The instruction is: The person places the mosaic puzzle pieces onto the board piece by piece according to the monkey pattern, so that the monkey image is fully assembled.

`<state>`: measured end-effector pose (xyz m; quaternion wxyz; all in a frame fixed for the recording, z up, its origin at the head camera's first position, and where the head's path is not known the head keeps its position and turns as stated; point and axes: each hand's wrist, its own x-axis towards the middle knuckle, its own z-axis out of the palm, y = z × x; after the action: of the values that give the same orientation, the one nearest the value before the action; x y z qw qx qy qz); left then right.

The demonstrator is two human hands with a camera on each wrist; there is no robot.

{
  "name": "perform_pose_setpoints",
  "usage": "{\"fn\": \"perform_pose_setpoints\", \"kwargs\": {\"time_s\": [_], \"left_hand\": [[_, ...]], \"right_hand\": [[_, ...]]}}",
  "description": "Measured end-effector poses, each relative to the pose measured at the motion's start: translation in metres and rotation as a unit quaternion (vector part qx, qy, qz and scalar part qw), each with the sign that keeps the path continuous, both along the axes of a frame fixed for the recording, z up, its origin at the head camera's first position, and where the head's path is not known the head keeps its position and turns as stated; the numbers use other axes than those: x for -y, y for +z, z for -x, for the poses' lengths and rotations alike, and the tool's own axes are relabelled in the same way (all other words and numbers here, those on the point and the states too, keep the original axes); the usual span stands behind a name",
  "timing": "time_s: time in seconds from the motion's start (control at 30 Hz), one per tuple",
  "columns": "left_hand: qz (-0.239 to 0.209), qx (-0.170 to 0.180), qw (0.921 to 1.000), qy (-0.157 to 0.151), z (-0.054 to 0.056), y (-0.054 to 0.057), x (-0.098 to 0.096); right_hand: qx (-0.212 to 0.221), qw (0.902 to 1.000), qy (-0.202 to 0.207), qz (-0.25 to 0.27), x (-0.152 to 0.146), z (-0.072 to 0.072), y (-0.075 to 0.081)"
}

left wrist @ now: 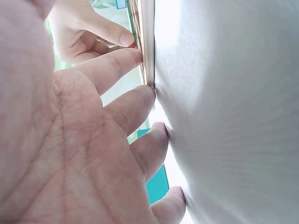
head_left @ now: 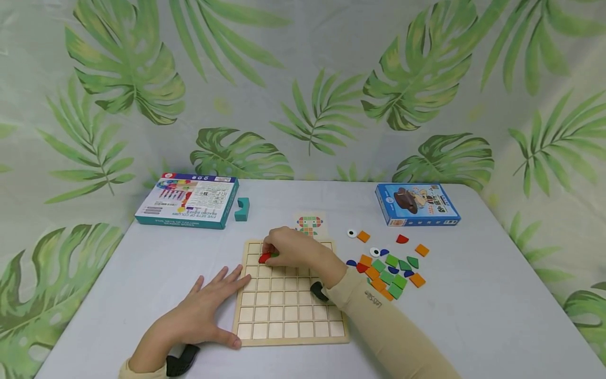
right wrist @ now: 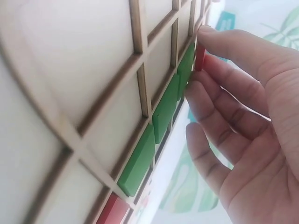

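Two bare hands work at a wooden grid board (head_left: 293, 342) lying on the white tabletop (head_left: 473, 316). The left hand (head_left: 205, 310) has its fingers spread wide; its index fingertip touches the left edge of the board, and its thumb lies at the near left corner. The right hand (head_left: 293, 248) reaches across the far part of the board, its grip narrow, with a red piece (head_left: 264, 258) pinched between thumb and fingers near the far left corner. Whether this piece is fully seated in a cell cannot be told. In the right wrist view, three green pieces (right wrist: 136, 161) and a second red piece (right wrist: 112, 211) lie in line with it on the board. Beyond the far edge lies a pattern card (head_left: 310, 225). To the right, loose pieces (head_left: 392, 260) in orange, green, blue and red are scattered, with two white discs (head_left: 352, 233) among them. Farther back are a blue box (head_left: 418, 204) at right and, at left, a teal-sided box (head_left: 189, 202) with a teal block (head_left: 242, 209) just beside it.
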<state>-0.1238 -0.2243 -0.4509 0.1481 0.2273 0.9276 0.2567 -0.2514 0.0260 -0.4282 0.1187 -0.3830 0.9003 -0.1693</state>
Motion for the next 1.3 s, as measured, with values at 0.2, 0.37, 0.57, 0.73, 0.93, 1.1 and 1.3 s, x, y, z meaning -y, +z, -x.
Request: {"fn": "perform_pose_setpoints", "kwargs": {"time_s": [0.2, 0.37, 0.57, 0.73, 0.93, 1.1, 1.3], "left_hand": [[-0.004, 0.001, 1.0, -0.001, 0.0005, -0.001, 0.0007], [-0.006, 0.005, 1.0, 0.0, 0.0007, 0.0001, 0.0002], [-0.008, 0.005, 0.9999, 0.001, 0.0004, 0.0014, -0.0005], [-0.008, 0.008, 0.9999, 0.005, 0.001, -0.0013, 0.0002], [-0.008, 0.01, 0.9999, 0.006, 0.0016, -0.0021, 0.0011], [-0.007, 0.009, 0.9999, 0.002, 0.0001, 0.0005, -0.0002], [-0.007, 0.004, 1.0, 0.004, -0.0006, 0.001, -0.001]], "right_hand": [[-0.014, 0.9998, -0.003, -0.016, 0.0006, -0.0007, -0.0002], [-0.007, 0.9998, -0.005, -0.017, 0.0006, -0.0016, 0.0008], [0.0, 0.9998, -0.009, -0.017, 0.0009, -0.0025, 0.0023], [0.001, 0.9999, -0.007, -0.014, 0.0009, -0.002, 0.0005], [-0.004, 0.9998, -0.008, -0.017, 0.0007, -0.0049, 0.0026], [-0.004, 0.9998, -0.01, -0.017, 0.0007, -0.0052, 0.0029], [-0.002, 0.9998, -0.005, -0.021, -0.0001, -0.0059, 0.0037]]}}
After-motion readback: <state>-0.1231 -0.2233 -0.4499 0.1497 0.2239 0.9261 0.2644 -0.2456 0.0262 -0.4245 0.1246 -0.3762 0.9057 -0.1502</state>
